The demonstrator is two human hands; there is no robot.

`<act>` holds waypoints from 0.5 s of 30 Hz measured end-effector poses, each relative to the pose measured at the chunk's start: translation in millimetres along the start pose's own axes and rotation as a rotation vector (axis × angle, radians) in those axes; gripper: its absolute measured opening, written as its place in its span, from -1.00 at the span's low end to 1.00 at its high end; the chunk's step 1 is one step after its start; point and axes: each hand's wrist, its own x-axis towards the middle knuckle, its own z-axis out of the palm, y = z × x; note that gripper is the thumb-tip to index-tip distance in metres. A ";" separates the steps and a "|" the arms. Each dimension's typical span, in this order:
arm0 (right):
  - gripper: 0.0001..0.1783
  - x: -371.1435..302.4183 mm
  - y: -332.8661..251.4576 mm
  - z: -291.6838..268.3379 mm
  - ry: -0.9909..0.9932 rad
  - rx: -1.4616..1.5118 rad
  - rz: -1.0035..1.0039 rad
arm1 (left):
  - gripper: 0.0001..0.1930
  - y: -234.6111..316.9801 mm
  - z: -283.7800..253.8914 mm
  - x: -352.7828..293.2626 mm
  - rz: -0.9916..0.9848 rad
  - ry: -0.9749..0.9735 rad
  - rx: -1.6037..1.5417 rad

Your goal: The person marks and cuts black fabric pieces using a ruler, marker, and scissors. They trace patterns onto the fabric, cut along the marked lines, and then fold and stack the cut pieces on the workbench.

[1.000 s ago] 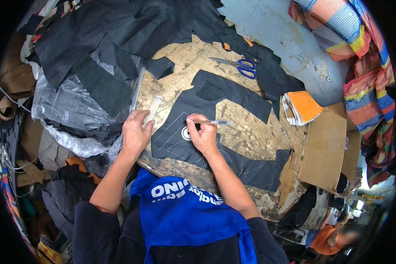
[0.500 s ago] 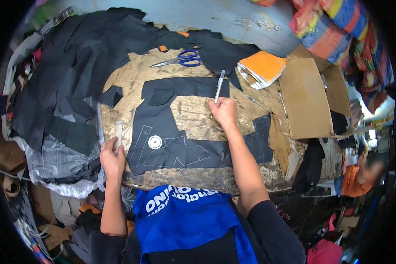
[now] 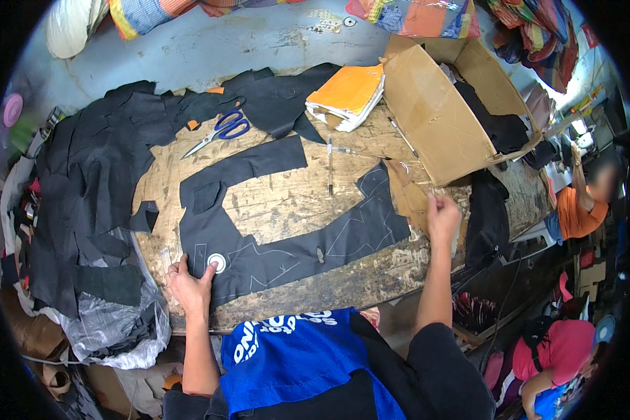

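My left hand [image 3: 190, 285] lies on the left end of a black leather-like piece [image 3: 273, 259], thumb apart from the fingers. Its thumb is at a white round disc [image 3: 216, 263], and a short pale ruler [image 3: 165, 259] lies just beyond the fingers. Pale outlines are drawn on the black piece. To the right, my right hand [image 3: 444, 218] is closed with its fingertips together, beside brown scraps [image 3: 407, 189]; whatever it may hold is hidden. A pen [image 3: 330, 169] lies on the wooden table [image 3: 259, 199], apart from both hands.
Blue-handled scissors [image 3: 220, 131] lie behind the black piece. An orange-covered pad [image 3: 346, 91] and a cardboard box [image 3: 437, 115] stand at the back right. Black sheets [image 3: 94, 168] heap up on the left. Two people [image 3: 574, 199] [image 3: 553, 353] are off to the right.
My right hand has let go of the pen and moved right, towards the brown scraps. My left hand has left the ruler and rests on the black piece. The view has shifted.
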 end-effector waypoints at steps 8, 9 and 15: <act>-0.65 -46.5 4.4 6.8 0.079 -0.267 -0.197 | 0.09 5.8 -0.3 11.6 -0.147 -0.002 -0.033; -0.72 -41.3 -12.8 18.1 0.200 -0.269 -0.385 | 0.09 4.6 -0.4 13.1 -0.143 -0.001 -0.051; -0.92 -23.2 -166.0 134.2 -0.218 0.451 -0.766 | -0.15 -7.9 -3.0 22.3 -0.239 -0.087 -0.130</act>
